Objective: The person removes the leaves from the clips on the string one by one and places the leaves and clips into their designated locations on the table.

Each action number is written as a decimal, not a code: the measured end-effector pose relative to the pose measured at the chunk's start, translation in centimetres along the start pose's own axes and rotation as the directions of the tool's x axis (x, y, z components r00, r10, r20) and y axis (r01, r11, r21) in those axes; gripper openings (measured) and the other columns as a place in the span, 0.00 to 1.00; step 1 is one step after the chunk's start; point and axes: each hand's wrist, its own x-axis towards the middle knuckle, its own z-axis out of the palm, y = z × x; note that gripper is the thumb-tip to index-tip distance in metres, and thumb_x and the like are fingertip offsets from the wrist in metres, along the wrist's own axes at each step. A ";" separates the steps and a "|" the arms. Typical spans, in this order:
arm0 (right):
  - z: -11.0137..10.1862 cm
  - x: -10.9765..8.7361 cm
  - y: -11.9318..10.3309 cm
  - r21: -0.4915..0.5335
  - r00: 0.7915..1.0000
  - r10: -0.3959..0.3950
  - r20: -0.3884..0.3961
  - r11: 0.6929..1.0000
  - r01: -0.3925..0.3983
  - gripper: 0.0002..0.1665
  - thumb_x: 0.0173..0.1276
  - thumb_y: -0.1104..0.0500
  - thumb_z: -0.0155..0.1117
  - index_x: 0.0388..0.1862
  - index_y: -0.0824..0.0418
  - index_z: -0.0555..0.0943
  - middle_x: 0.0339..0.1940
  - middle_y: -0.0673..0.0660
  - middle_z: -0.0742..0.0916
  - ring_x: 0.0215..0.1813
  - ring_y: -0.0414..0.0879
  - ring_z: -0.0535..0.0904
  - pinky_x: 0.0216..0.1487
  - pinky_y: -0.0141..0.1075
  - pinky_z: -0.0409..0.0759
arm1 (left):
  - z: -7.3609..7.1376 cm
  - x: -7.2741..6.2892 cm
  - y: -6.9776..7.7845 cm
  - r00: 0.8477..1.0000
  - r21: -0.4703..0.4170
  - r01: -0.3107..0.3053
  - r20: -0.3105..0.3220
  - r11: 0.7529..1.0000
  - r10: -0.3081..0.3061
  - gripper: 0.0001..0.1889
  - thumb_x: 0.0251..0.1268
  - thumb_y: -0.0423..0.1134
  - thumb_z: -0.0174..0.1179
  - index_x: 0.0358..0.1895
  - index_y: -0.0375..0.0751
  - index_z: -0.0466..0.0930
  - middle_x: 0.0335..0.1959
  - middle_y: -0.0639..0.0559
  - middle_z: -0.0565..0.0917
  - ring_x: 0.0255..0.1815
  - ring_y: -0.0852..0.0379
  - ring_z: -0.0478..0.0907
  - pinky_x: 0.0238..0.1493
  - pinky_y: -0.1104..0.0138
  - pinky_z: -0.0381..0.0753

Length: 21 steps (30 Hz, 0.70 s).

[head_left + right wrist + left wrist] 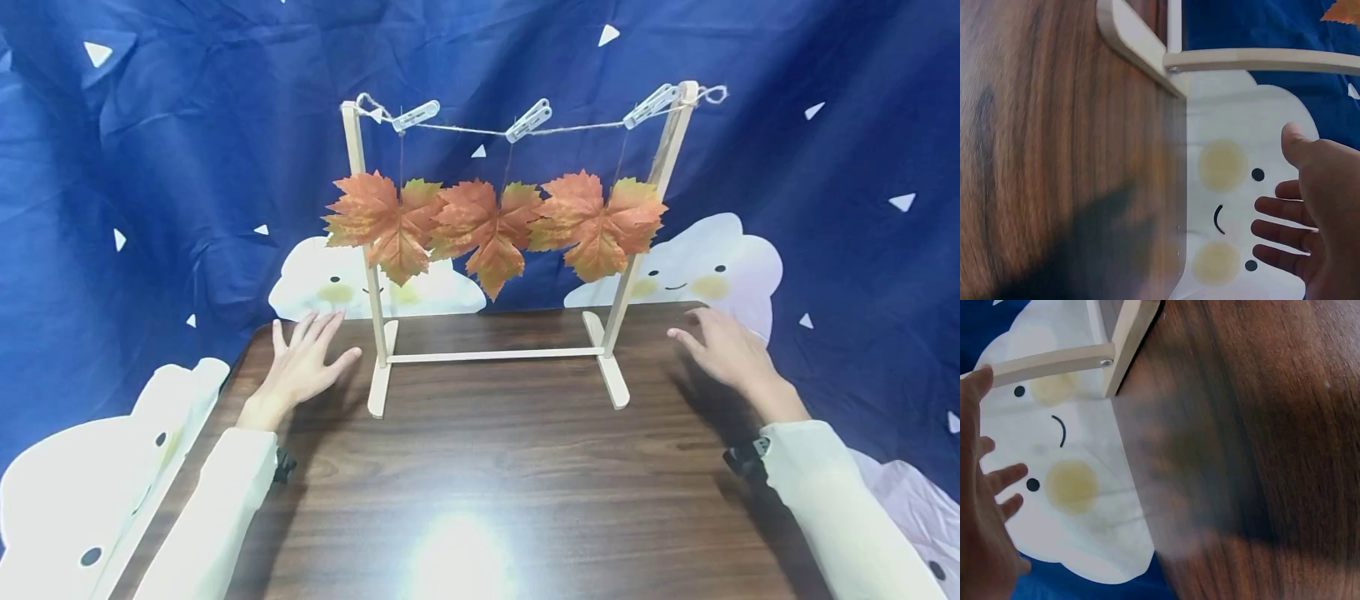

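"What could go wrong from here?"

"My worry is the wooden stand (495,355), upper middle of the frame, near the far edge of the table (525,442). It looks light, so a careless inward sweep might tip it or shove it back."

"And the leaves?"

"The left leaf (386,221), middle leaf (487,229) and right leaf (600,221) hang in a row below the string (577,128). They crowd each other, so a knock could tangle them. If one of the three pegs (528,121) pinches poorly, a leaf might drop."

"How is the grip on each side?"

"The left-hand grip (302,369), left of centre, is spread wide, thumb out, holding nothing. The right-hand grip (731,354), at the right, has loosely extended fingers, thumb apart, also bare."

"Touching anything?"

"Both are apart from the stand. Whether fingertips meet the table, I can't tell."
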 end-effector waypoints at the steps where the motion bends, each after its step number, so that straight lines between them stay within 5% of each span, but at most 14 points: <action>1: -0.2 0.0 -0.2 0.007 1.000 0.006 -0.008 1.000 -0.006 0.32 0.83 0.42 0.58 0.61 0.72 0.79 0.54 0.75 0.86 0.56 0.73 0.82 0.55 0.68 0.78 | -0.1 0.0 0.1 0.999 0.001 -0.015 -0.031 1.000 0.015 0.42 0.77 0.67 0.54 0.85 0.48 0.59 0.82 0.41 0.68 0.86 0.36 0.56 0.79 0.23 0.31; 5: -0.8 -0.2 -1.3 0.029 0.999 0.017 -0.039 0.999 -0.016 0.25 0.82 0.42 0.59 0.50 0.65 0.81 0.42 0.66 0.88 0.45 0.64 0.85 0.42 0.59 0.80 | -0.4 0.3 0.5 0.979 0.012 -0.090 -0.185 0.996 0.091 0.32 0.76 0.57 0.61 0.75 0.44 0.74 0.69 0.39 0.82 0.73 0.36 0.73 0.76 0.27 0.55; 9: -1.6 -0.1 -2.7 0.031 0.998 0.020 -0.066 0.999 -0.018 0.21 0.82 0.41 0.60 0.43 0.58 0.79 0.32 0.58 0.85 0.34 0.55 0.82 0.29 0.47 0.73 | -1.0 0.5 1.2 0.922 0.009 -0.157 -0.356 0.988 0.149 0.20 0.73 0.47 0.65 0.60 0.39 0.84 0.51 0.40 0.90 0.55 0.37 0.83 0.57 0.39 0.78; 12: -2.3 0.1 -4.1 0.032 0.996 -0.006 -0.094 0.999 0.009 0.17 0.81 0.44 0.62 0.39 0.56 0.78 0.27 0.54 0.82 0.30 0.50 0.77 0.26 0.41 0.68 | -1.8 0.5 2.0 0.890 -0.032 -0.173 -0.433 0.984 0.143 0.13 0.70 0.41 0.65 0.52 0.37 0.86 0.39 0.43 0.90 0.44 0.41 0.85 0.44 0.45 0.82; 21: -4.6 0.8 -9.2 0.044 0.978 -0.120 -0.168 0.991 0.129 0.13 0.74 0.50 0.71 0.32 0.54 0.81 0.25 0.51 0.84 0.28 0.47 0.77 0.27 0.40 0.69 | -4.7 0.6 5.4 0.857 -0.209 -0.178 -0.512 0.961 0.047 0.03 0.69 0.31 0.62 0.40 0.35 0.84 0.29 0.44 0.84 0.29 0.48 0.81 0.34 0.58 0.78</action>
